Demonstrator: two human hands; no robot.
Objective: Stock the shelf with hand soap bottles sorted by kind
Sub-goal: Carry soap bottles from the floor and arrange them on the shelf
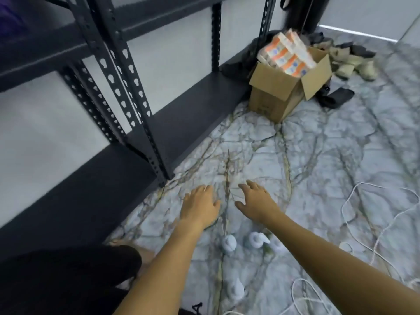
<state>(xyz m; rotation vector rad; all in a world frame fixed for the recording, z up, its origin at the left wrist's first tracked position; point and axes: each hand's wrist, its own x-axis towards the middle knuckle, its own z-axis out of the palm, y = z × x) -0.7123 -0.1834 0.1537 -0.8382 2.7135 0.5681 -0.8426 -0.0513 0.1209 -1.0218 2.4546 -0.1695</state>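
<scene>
My left hand (200, 205) and my right hand (255, 201) stretch forward side by side over the marbled floor, fingers loosely spread, holding nothing. Below my forearms stand pump bottles with white heads: one (229, 243), another (258, 239), and a third (236, 289) nearer to me; their bodies are blurred. An open cardboard box (272, 96) at the far right end of the shelving holds orange-and-white packages (287, 55) piled above its rim. The dark metal shelf unit (181, 114) stands to the left, its bottom board bare.
White cables (354, 214) snake over the floor at right. Shoes and dark items (350, 62) lie behind the box near a black post (302, 12). My dark-clothed knee (68, 276) is at lower left, beside the shelf's front upright (156, 160).
</scene>
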